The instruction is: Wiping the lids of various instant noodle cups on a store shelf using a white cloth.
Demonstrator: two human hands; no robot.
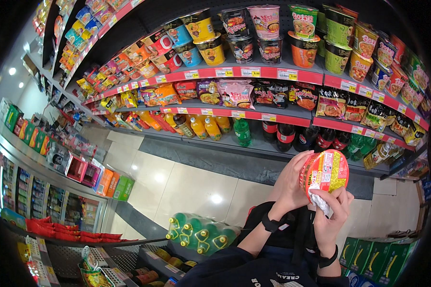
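Observation:
A red instant noodle cup [332,168], its printed lid facing up, is held in front of my body at the right of the view. My left hand [292,181] grips the cup's side wall from the left. In my right hand [333,208] a crumpled white tissue [319,201] is pinched and touches the lid's near edge. Both wrists wear black bands. Beyond the cup, stacked noodle cups [304,21] stand on the upper shelf, with bagged noodles [236,94] on the shelf under them.
Price-tagged shelf edges [201,73] run across the front. Bottled drinks [242,132] stand on the bottom shelf. Wrapped green bottles [201,233] sit on the floor at lower centre, green cartons [375,256] at lower right. A counter with boxes [124,187] and a low shelf unit [57,254] are at left.

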